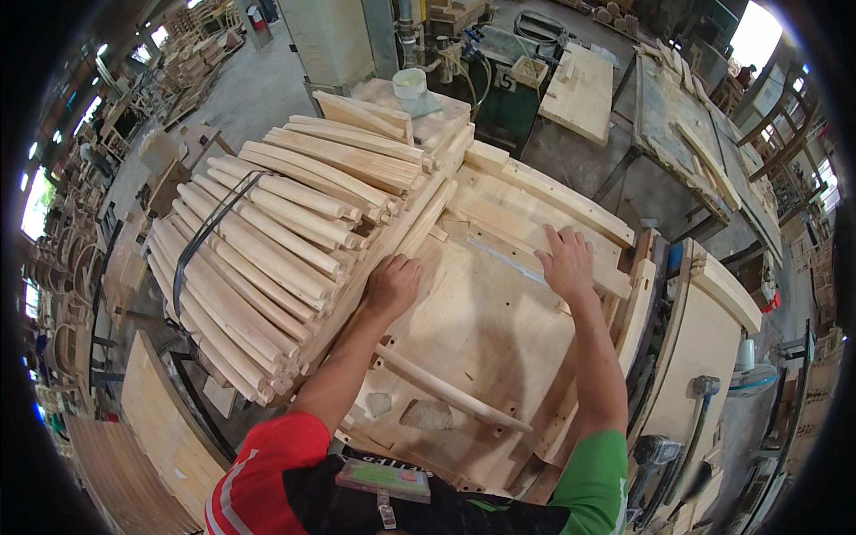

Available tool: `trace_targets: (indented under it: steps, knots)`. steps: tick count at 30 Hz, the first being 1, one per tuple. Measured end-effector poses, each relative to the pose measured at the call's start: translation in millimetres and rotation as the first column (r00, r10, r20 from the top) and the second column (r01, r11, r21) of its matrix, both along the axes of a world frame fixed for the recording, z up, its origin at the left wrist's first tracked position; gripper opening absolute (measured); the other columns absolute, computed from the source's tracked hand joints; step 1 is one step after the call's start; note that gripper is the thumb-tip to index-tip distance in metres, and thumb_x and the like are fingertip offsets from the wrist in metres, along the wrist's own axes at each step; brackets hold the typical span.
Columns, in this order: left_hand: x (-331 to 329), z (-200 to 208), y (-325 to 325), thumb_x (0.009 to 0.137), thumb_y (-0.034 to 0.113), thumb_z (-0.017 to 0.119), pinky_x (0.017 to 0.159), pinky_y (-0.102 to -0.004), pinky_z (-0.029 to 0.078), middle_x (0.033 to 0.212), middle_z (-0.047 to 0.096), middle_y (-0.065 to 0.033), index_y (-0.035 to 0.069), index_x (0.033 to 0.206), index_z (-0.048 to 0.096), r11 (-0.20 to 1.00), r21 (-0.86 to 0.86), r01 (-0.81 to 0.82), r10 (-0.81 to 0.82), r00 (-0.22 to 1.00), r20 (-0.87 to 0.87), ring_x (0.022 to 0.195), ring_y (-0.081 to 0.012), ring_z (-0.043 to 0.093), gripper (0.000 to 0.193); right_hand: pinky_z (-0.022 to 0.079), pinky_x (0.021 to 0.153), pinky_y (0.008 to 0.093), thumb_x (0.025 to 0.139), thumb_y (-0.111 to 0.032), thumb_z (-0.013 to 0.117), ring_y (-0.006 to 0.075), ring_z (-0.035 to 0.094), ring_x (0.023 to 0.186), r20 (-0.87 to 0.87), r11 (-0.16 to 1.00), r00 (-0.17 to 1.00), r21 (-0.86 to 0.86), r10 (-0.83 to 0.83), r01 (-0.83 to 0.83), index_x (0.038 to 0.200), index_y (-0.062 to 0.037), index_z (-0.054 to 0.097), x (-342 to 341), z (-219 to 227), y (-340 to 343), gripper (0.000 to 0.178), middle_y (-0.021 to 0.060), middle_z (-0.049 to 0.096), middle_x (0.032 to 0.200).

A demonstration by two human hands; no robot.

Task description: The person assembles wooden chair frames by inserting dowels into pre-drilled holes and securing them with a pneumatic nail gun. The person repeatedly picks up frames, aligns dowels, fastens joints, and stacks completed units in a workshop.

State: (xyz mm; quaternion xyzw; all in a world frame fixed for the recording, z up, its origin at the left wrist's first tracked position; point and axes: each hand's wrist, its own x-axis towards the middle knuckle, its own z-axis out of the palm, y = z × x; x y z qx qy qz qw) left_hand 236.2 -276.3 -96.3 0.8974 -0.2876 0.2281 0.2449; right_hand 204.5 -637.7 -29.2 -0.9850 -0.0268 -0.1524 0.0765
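So the left hand [392, 281] is resting knuckles-up on the plywood jig board [481, 330], fingers curled loosely, right at the foot of the big stack of curved wooden slats [267, 267]. Looks like its fingertips are touching the end of the nearest slat, but I can't really tell if it has hold of anything, the hand covers that spot. The right hand [566, 263] is spread open and flat, palm down, pressing on a curved wooden rail [544, 201] that runs along the far edge of the board, with a thin metal strip [508, 260] just beside it on the left. Not gripping, just laid on top.

The slat stack sits to the left of both hands, piled high and tilted, with a black strap [201, 245] looped around it. One loose rounded slat [446, 388] lies diagonally across the board near the body, between the two forearms and well clear of either hand.

Other stuff around: a white cup [409, 83] on a block behind the stack, a green machine [499, 94] further back, a flat wooden panel [580, 94] on a table beyond it. To the right there's another curved wooden piece [713, 321] standing on edge and a power tool [655, 455] down low by the right elbow
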Motion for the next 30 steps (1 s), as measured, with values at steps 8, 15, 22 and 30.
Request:
trace_targets:
  steps: [8,15,22,30]
  knots:
    - [0,0,-4,0.092,0.010,0.075,0.077,-0.0431,0.053,0.086,0.065,-0.0089,0.009,0.098,0.074,0.999,0.035,0.025,-0.025,1.000,-0.003,0.084,-0.0320,0.064,0.006,0.046,0.093,0.0483,0.090,-0.029,0.081,0.0338,0.063,0.110,-0.088,0.998,0.994,-0.035,0.057,-0.061,0.137,-0.0131,0.067,39,-11,9,0.052,0.0125,0.066,0.116]
    - [-1,0,-6,0.090,0.008,0.076,0.075,-0.0432,0.052,0.082,0.064,-0.0093,0.009,0.097,0.073,0.999,0.033,0.005,-0.005,1.000,0.013,0.080,-0.0325,0.063,0.007,0.047,0.094,0.0495,0.090,-0.030,0.079,0.0353,0.063,0.110,-0.104,0.997,0.994,0.081,0.027,-0.018,0.135,-0.0120,0.069,35,-25,9,0.050,0.0137,0.067,0.114]
    - [-2,9,-10,0.090,0.008,0.076,0.077,-0.0439,0.054,0.085,0.067,-0.0094,0.008,0.096,0.074,0.999,0.032,0.022,-0.023,1.000,0.018,0.083,-0.0326,0.065,0.006,0.049,0.092,0.0524,0.092,-0.032,0.077,0.0386,0.065,0.105,-0.009,0.949,0.998,0.310,-0.060,0.060,0.126,-0.0084,0.074,39,-67,10,0.041,0.0174,0.070,0.106]
    - [-2,14,-11,0.092,0.011,0.074,0.080,-0.0453,0.054,0.088,0.069,-0.0115,0.007,0.099,0.075,0.998,0.016,0.064,-0.064,0.998,0.023,0.085,-0.0348,0.066,0.008,0.043,0.110,0.0578,0.102,-0.039,0.065,0.0403,0.062,0.122,0.076,0.986,0.990,0.126,-0.121,0.111,0.139,-0.0021,0.065,27,-75,39,0.052,0.0225,0.067,0.128]
